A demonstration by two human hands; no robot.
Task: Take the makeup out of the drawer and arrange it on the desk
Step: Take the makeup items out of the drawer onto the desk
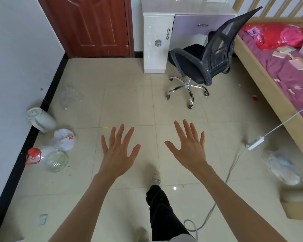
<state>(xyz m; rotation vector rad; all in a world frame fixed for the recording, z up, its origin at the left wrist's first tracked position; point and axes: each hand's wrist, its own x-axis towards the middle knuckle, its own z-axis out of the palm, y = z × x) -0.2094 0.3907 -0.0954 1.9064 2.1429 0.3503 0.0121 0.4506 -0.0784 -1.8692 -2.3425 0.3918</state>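
Nearest the camera, a dark trouser leg and a pale shoe step forward over the tiled floor. Both bare arms reach out ahead of the body. The left hand is spread flat with all fingers straight and apart, holding nothing; the right hand is spread the same way, also holding nothing, and the two hover side by side above the floor, well apart from any furniture. To the left, along the wall, lie a clear plastic jug with a red cap, a white plastic bag and a white cylindrical appliance. To the right a white power strip rests on the floor with its cable running up to the bed, whose purple sheet is strewn with small items. Farther off stands a black mesh office chair, turned partly away from the white table. The table's lilac drawer is closed, so the makeup cannot be seen. A brown door stands left of the table.
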